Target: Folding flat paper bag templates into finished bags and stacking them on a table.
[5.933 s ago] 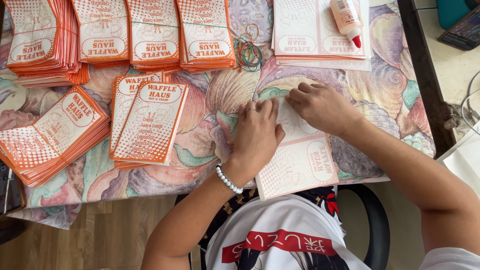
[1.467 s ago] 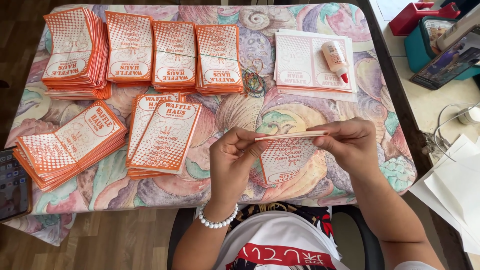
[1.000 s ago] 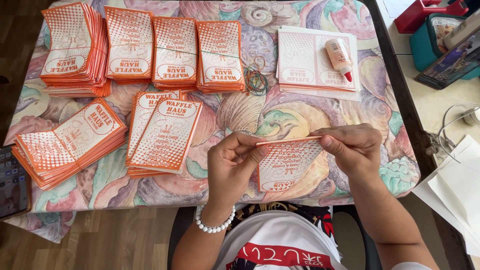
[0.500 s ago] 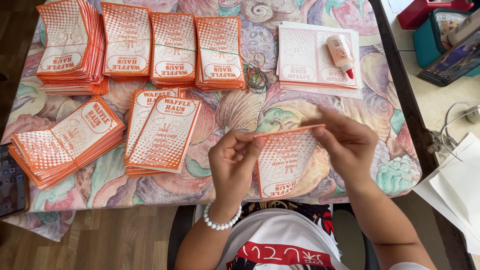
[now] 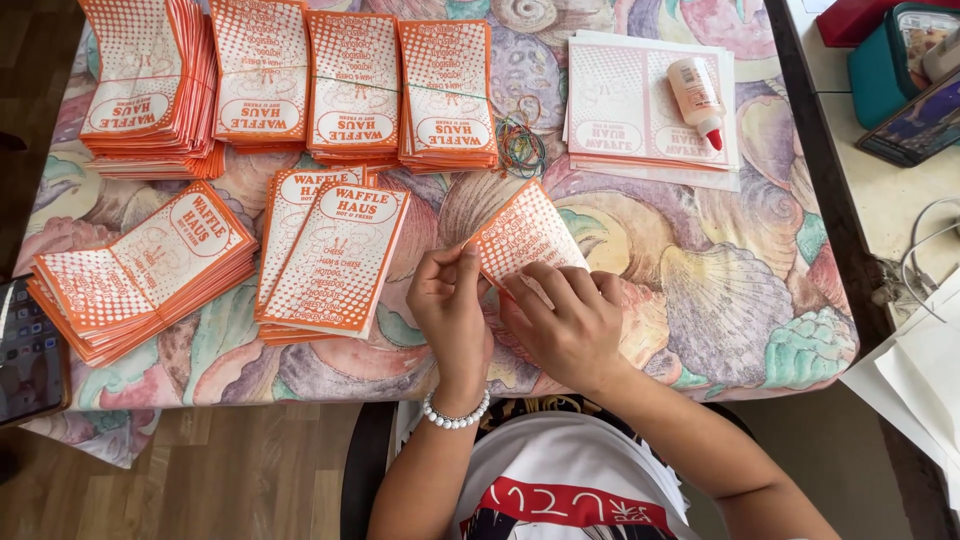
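— Where was the orange-and-white printed paper bag (image 5: pixel 522 238) when you paused?

— Just above the desk (image 5: pixel 720 300), in front of you, long axis slanting from far left to near right. Your left hand (image 5: pixel 452 312) pinched its left edge with fingers closed; your right hand (image 5: pixel 565 322) gripped its near end, fingers curled shut, equally close.

On the table (image 5: pixel 720 300), the paper bag (image 5: pixel 525 235) sits at the near middle between both hands, the left hand (image 5: pixel 450 310) touching the right hand (image 5: pixel 565 325). Two bag stacks (image 5: pixel 330 255) lie to its left, four stacks (image 5: pixel 290 80) behind, rubber bands (image 5: pixel 522 140) just beyond it, and the glue bottle (image 5: pixel 695 98) rests on flat sheets (image 5: pixel 620 100) at back right.
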